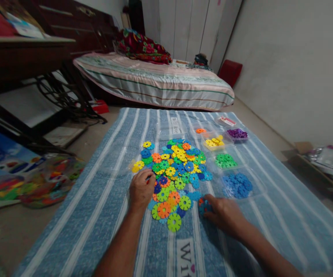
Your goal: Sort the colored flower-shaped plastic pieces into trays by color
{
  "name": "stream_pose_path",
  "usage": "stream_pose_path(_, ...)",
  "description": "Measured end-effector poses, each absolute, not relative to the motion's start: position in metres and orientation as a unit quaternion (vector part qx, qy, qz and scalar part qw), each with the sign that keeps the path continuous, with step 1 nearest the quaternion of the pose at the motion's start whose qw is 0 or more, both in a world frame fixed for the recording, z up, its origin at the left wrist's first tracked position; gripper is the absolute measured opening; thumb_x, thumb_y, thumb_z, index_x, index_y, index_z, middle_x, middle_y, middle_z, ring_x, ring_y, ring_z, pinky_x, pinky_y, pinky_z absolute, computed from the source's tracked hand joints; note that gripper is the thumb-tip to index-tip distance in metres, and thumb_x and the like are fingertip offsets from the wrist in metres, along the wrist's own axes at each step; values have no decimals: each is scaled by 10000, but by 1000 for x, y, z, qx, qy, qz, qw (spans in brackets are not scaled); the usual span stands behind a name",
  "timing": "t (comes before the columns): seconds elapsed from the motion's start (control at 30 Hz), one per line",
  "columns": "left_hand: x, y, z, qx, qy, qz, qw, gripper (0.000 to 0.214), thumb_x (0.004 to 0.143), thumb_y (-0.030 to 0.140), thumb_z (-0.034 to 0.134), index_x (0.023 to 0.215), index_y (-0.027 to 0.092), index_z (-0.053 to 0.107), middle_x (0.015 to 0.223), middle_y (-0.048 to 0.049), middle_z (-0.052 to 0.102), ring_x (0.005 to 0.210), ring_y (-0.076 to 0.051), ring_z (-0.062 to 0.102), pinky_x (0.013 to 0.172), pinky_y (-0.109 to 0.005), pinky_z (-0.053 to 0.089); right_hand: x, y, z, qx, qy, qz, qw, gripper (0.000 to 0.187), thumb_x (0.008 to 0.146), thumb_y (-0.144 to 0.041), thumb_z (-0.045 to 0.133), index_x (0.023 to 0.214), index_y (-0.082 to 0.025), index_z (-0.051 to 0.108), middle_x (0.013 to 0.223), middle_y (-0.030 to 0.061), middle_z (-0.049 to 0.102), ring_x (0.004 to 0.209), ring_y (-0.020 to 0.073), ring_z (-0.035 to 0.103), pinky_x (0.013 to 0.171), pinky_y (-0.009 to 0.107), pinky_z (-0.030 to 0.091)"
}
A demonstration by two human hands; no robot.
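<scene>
A loose heap of notched plastic discs (170, 171) in yellow, green, orange and blue is spread over the striped cloth (102, 181). At its left edge is my left hand (141, 188), fingers curled and thumb drawn in; what they hold, if anything, is hidden. My right hand (222, 211) pinches a blue notched disc (204, 206) with some orange showing at it, just right of the heap. Beyond that hand stand transparent boxes of sorted discs: blue discs (238, 185), green discs (225, 161), yellow discs (214, 142) and purple discs (237, 134).
An orange disc (200, 130) lies in another transparent box at the back. A see-through tray (170, 132) sits behind the heap. Past the table is a bed (160, 82); to the left are a sewing-machine stand (59, 92) and bags of colourful pieces (46, 186) on the floor.
</scene>
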State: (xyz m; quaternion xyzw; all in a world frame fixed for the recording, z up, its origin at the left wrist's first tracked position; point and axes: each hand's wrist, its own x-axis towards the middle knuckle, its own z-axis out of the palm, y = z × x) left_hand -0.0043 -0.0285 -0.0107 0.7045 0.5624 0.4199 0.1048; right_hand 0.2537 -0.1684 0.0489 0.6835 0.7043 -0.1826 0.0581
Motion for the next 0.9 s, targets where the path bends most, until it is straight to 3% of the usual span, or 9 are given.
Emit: stream_pose_path(0.9,-9,-27,-11,715,550,420,95,183,811,322,527,746,233,674,958,-42,742,945,-212,670,912,-342,514,250,-169,38,701,686,-195,-6,200,892,-293,521,1071,-225,578,970,41,752,888,206,707,622,248,350)
